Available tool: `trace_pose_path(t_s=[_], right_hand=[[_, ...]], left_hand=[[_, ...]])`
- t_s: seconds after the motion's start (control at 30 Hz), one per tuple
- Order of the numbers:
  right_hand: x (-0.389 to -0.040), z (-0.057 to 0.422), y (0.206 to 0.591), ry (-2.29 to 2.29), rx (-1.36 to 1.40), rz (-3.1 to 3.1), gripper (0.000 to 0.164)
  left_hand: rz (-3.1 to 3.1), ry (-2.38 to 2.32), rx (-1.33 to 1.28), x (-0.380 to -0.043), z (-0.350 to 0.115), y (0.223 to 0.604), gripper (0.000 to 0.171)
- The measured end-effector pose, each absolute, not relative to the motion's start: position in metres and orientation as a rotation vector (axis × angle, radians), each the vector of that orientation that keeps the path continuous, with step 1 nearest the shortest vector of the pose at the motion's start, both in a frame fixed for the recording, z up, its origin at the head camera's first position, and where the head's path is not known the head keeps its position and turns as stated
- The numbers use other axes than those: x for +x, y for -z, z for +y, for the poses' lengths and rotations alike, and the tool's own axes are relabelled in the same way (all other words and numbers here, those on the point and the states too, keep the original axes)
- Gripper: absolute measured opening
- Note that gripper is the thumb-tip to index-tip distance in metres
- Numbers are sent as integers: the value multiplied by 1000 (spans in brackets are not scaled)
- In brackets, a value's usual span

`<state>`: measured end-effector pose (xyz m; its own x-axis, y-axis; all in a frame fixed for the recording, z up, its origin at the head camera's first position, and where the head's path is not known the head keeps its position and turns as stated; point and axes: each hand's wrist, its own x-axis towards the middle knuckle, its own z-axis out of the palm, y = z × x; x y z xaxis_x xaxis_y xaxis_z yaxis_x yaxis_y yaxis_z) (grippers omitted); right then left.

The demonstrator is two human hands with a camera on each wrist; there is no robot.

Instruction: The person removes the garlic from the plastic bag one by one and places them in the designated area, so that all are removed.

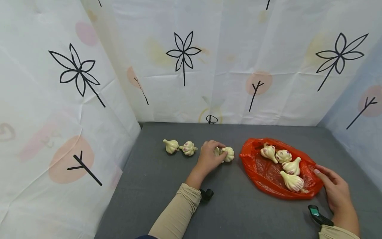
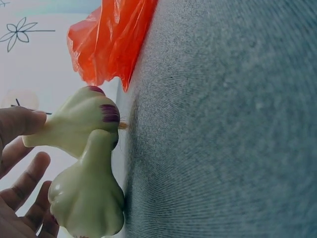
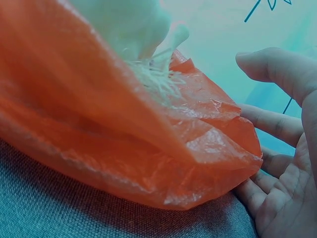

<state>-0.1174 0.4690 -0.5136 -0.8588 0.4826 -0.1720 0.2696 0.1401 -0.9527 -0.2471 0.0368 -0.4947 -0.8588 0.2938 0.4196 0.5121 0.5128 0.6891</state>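
With thumb and finger, my left hand pinches the stem of a garlic bulb, whose root end faces the grey table. Another garlic bulb stands right beside it, stem up, partly covered by the hand in the head view. My right hand touches the right edge of a red plastic bag. Its fingers lie along the bag's outside, and the thumb stands apart from the plastic. Inside the opened bag lie several garlic bulbs, including a long-stemmed one at the front.
Two more garlic bulbs, one on the left and one beside it, form a row left of my left hand. A white patterned cloth hangs behind the grey table and along its sides.
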Motion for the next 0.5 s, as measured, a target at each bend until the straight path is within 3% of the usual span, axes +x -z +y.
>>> trace_pose_path(t_s=[0.5], right_hand=[[-119, 468, 511, -1701, -819, -2326, 48]], left_hand=[[-2543, 1286, -642, -243, 36, 496, 24]])
